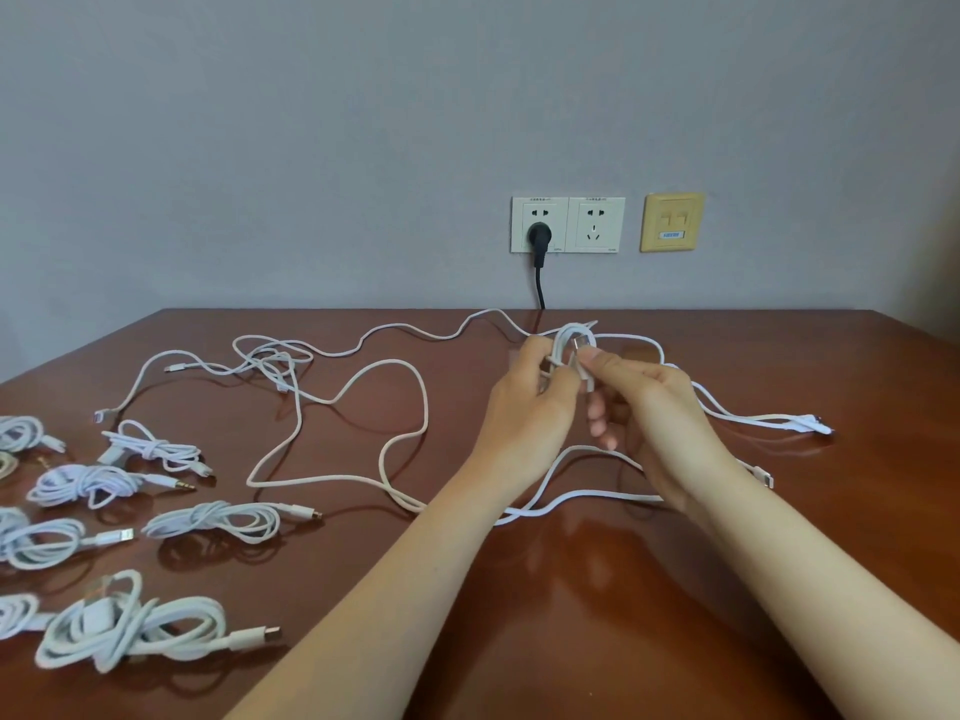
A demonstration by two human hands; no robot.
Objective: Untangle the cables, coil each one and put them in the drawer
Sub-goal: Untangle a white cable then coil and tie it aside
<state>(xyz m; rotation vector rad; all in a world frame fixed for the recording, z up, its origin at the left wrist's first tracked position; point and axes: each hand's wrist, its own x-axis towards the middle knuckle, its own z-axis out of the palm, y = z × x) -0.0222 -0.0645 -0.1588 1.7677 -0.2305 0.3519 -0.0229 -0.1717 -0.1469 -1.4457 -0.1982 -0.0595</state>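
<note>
Above the middle of the brown table, my left hand (524, 402) and my right hand (647, 407) meet around a small white cable loop (569, 341). Both pinch it, the right thumb pressing a plug end against the loop. Loose white cables (343, 402) trail from the hands across the table, tangled at the far left and running off right to a multi-plug end (810, 423). Several coiled white cables (124, 628) lie in rows at the left front. No drawer is in view.
The table (571, 589) meets a grey wall. Two white sockets (569, 224) sit on the wall, with a black plug and cord (539, 252) dropping behind the table edge. A yellow network plate (672, 222) is beside them.
</note>
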